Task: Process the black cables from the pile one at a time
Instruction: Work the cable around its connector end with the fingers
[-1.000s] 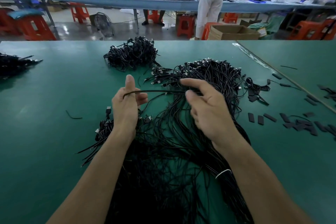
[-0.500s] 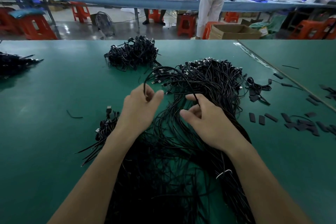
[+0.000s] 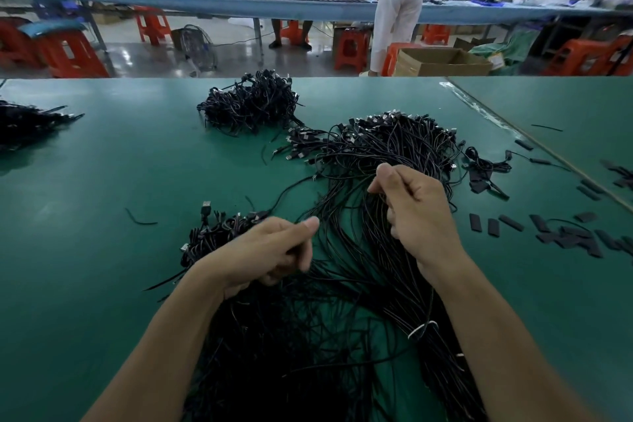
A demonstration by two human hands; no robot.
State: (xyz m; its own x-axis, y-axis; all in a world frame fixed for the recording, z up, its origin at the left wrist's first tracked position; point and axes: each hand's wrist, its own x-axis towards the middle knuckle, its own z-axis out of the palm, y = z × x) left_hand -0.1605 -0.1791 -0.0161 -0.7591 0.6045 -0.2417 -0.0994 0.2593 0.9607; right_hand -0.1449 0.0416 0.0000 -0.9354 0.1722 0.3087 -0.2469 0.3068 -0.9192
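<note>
Step in hand is separating one black cable from the pile: my right hand pinches it, and my left hand is curled, its hold I cannot tell; next I should pull slowly so it comes free of the tangle

No legible text, labels or numbers.

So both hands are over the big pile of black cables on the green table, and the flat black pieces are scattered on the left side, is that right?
No. The head view shows the flat black pieces scattered on the table's right side, not the left. The left hand and right hand are both over the black cable pile on the green table.
</note>
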